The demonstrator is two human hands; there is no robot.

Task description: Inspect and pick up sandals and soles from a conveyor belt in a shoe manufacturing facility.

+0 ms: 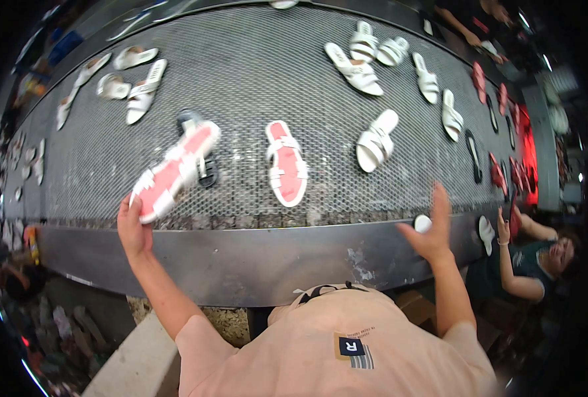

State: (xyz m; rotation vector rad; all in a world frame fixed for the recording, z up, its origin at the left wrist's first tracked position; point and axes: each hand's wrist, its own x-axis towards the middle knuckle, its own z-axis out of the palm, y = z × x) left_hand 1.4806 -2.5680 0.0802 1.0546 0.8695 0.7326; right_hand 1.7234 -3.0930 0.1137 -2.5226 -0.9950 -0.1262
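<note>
My left hand (134, 228) grips the near end of a white sandal with a pink footbed (165, 182), raised over the left front of a mesh conveyor belt (241, 73). Motion blurs that sandal a little. Partly covered by it is a dark sandal (208, 173) on the belt. A second white sandal with a pink footbed (286, 165) lies in front of me, toe and heel pointing near and far. My right hand (433, 228) is open with fingers spread, above the belt's front edge. It holds nothing. Close beside its thumb is a small white rounded piece (422, 223).
An all-white sandal (377, 141) lies right of centre, with several more white ones behind. Other white sandals (145, 91) sit at the far left. Red sandals (498, 173) lie at the right. A metal rail (274, 258) borders the belt. Co-workers (529, 264) stand right and far right.
</note>
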